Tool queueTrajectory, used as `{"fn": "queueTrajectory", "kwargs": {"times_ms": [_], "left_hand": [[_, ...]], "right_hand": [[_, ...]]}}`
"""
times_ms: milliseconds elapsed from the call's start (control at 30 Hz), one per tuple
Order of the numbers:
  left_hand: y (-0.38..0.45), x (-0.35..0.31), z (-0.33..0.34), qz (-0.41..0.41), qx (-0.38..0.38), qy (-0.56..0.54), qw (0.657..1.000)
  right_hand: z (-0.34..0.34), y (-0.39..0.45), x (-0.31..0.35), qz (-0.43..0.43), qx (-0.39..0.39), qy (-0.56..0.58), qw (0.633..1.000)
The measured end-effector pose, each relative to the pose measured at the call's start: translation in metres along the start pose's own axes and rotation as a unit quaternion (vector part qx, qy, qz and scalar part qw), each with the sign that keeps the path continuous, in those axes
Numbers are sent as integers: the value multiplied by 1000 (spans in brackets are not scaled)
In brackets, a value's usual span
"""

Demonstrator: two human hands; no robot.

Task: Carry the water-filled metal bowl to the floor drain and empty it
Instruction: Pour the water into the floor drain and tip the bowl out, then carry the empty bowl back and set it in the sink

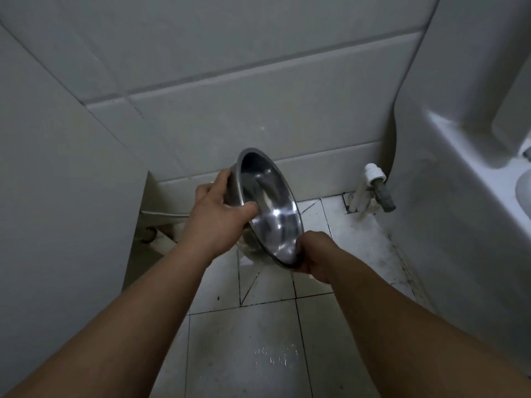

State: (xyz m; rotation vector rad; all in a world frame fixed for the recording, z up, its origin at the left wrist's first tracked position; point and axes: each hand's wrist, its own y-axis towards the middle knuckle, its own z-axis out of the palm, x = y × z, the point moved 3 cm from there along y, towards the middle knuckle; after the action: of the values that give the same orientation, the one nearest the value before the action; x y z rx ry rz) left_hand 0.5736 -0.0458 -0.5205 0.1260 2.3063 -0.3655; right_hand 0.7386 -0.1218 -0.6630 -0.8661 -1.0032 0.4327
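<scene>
Metal bowl [270, 208], steeply tilted in both hands, above wet tiled floor [258, 340].

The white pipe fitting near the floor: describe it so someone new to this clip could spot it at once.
Start at the tiled back wall and follow its base to the right, to the corner beside the large white fixture. There, right of the tilted metal bowl, a white pipe fitting stands just above the floor tiles. Only it has a dull grey stub pointing down and outward.
</scene>
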Motion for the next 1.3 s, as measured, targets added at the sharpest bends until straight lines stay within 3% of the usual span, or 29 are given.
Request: {"fn": "queueTrajectory", "kwargs": {"times_ms": [233,400,833,1300], "left_hand": [[-16,38,12,-58,-21,-264,962],[-22,53,21,-90,-5,-337,937],[-24,82,32,-181,21,-424,887],[-2,56,32,-216,28,-432,875]], "right_hand": [[-22,-23,54,-58,-79,-143,985],[-25,-34,69,-78,-110,-200,970],[-28,-57,76,-136,-113,-217,960],[-30,-65,86,-167,-118,-131,970]]}}
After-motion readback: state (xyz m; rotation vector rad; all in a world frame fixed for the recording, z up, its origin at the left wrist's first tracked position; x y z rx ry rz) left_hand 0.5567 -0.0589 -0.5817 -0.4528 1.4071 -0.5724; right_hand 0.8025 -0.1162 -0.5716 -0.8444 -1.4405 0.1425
